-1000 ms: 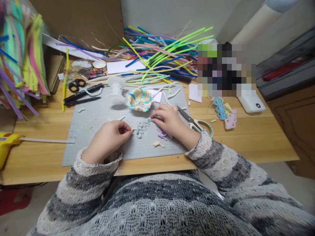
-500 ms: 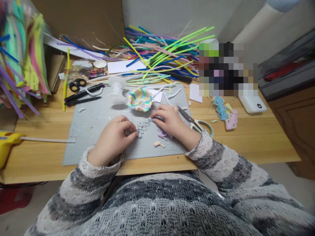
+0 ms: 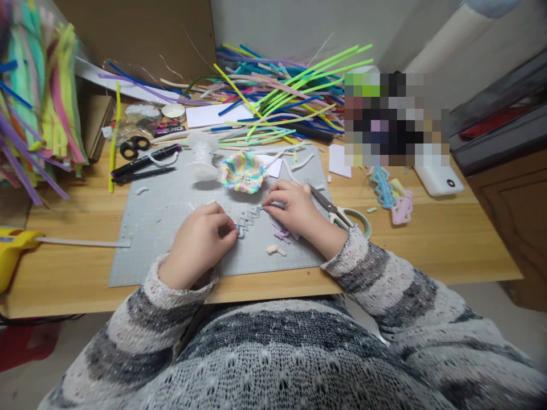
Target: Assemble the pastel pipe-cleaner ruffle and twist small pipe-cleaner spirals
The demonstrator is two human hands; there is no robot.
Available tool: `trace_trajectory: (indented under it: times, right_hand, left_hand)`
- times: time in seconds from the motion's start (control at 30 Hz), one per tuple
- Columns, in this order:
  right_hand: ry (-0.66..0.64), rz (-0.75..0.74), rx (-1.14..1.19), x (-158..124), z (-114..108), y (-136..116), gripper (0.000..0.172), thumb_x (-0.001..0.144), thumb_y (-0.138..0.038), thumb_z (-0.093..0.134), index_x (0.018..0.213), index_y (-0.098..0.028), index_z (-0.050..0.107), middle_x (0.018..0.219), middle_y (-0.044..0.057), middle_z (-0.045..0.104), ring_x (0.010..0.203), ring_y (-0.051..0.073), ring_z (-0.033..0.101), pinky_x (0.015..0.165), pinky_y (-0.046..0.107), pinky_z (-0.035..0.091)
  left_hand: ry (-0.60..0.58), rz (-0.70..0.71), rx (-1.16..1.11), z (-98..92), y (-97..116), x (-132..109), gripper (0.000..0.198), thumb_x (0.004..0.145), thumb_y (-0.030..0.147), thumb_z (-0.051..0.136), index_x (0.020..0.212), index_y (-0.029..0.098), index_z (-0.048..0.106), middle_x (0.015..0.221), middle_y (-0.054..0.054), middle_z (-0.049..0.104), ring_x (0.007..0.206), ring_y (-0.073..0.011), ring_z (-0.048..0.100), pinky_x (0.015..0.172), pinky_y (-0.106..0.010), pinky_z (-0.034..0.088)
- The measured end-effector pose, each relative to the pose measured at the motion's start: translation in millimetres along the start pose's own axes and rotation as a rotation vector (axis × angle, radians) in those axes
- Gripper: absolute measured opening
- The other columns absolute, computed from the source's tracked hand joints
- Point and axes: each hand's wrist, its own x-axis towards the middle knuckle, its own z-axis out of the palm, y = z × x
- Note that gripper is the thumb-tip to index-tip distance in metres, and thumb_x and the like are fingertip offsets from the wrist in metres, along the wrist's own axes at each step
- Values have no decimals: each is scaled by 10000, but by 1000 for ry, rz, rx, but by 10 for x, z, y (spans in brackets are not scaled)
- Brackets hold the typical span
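A small grey-blue zigzag piece (image 3: 248,219) lies slantwise over the grey cutting mat (image 3: 149,250). My left hand (image 3: 203,239) pinches its lower left end between thumb and fingers. At its upper right end, my right hand (image 3: 294,208) holds it the same way, near a blue tip. Just behind is a ruffled pastel flower-like piece (image 3: 243,172), beside a clear spool (image 3: 202,156). A purple twisted piece (image 3: 281,232) and a small cream piece (image 3: 276,250) lie in front of my right hand.
Large scissors (image 3: 339,215) rest right of my right hand. Blue (image 3: 383,188) and pink (image 3: 402,208) zigzag pieces lie farther right, near a white phone (image 3: 438,173). Coloured fuzzy stems (image 3: 294,91) pile up behind. Black pens (image 3: 145,161) and a yellow glue gun (image 3: 17,245) are left.
My left hand has shifted very slightly, and a pale scrap now shows behind it. Both hands still pinch the zigzag piece.
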Motion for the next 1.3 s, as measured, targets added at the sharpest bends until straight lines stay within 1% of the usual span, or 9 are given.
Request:
trace_trajectory:
  times: [0.27, 0.47, 0.73, 0.9, 1.03, 1.2, 1.3]
  right_hand:
    - [-17, 5, 16, 28, -13, 18, 56, 822, -254, 685, 776, -261, 716, 1011, 11, 682, 1010, 224, 588, 836, 382, 255]
    - [-23, 9, 10, 25, -17, 19, 71, 830, -265, 674, 772, -263, 716, 1009, 11, 681, 1012, 226, 582, 831, 384, 256]
    - [-29, 13, 13, 26, -21, 22, 70, 829, -261, 675, 772, -264, 715, 1013, 7, 678, 1026, 229, 583, 841, 392, 258]
    - [-33, 23, 17, 25, -22, 12, 51, 814, -247, 696, 768, -255, 714, 1016, 11, 679, 1022, 227, 583, 840, 393, 255]
    - [-35, 23, 11, 30, -26, 2, 47, 813, -247, 698, 769, -257, 712, 1012, 11, 680, 1013, 224, 581, 835, 389, 251]
    - [-36, 23, 11, 34, -25, -1, 47, 812, -245, 702, 767, -252, 715, 1004, 10, 677, 1009, 224, 583, 826, 385, 250]
    - [-29, 21, 14, 33, -20, -1, 44, 810, -239, 704, 770, -249, 718, 1000, 6, 675, 1017, 224, 584, 837, 388, 252]
  left_hand:
    - [3, -11, -17, -23, -44, -39, 154, 813, 250, 577, 701, 177, 654, 785, -44, 580, 767, -188, 551, 701, -312, 432]
    - [-16, -49, -2, -56, -40, -56, 158, 806, 255, 588, 678, 182, 644, 784, -39, 590, 761, -186, 559, 706, -317, 434]
    - [-29, -55, -16, -57, -45, -55, 149, 799, 246, 605, 670, 183, 646, 773, -36, 600, 739, -186, 564, 689, -323, 436]
    - [-5, -58, 2, -25, -2, -51, 156, 818, 252, 599, 692, 176, 649, 772, -41, 597, 738, -194, 561, 688, -331, 433]
    - [-7, -44, 10, -16, 11, -50, 148, 828, 244, 588, 713, 172, 648, 791, -48, 601, 746, -196, 560, 704, -335, 439]
    - [-4, -44, -29, -37, 4, -55, 64, 804, 216, 609, 758, 176, 627, 802, -39, 590, 760, -192, 551, 692, -320, 433]
    - [15, -37, -24, -29, 24, -58, 89, 816, 250, 623, 781, 170, 639, 828, -44, 581, 789, -197, 551, 706, -324, 437]
